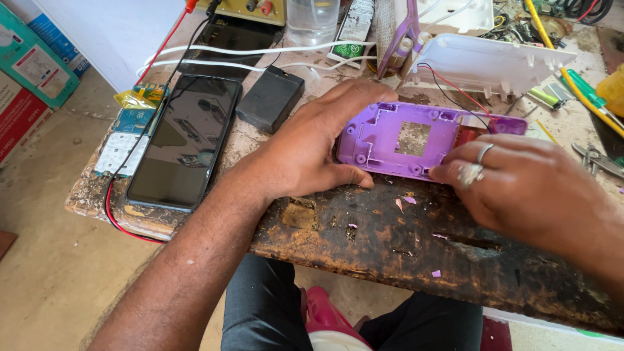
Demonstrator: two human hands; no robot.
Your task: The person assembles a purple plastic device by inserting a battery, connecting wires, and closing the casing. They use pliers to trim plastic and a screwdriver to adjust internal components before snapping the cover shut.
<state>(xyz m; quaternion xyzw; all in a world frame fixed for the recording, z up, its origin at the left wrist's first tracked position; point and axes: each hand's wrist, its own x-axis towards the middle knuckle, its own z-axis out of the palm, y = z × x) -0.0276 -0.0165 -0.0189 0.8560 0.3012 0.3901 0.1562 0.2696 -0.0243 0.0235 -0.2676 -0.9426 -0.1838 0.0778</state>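
Observation:
A purple plastic shell (pixel 383 140) with a square hole lies flat on the worn wooden bench (pixel 390 240). My left hand (pixel 305 153) grips its left end, thumb along the near edge and fingers over the far corner. My right hand (pixel 526 185), with rings on two fingers, presses on the shell's near right edge. Red and black wires (pixel 455 91) run from the shell's right end to a white plastic cover (pixel 487 62) behind it. Small purple chips (pixel 406 201) lie on the bench in front.
A dark smartphone (pixel 185 140) lies on a circuit board at the left, a black box (pixel 270 99) beside it. White cables (pixel 260 55), a clear cup (pixel 312 19), a green screwdriver (pixel 585 88) and pliers (pixel 595 158) sit around. The bench's front edge is over my knees.

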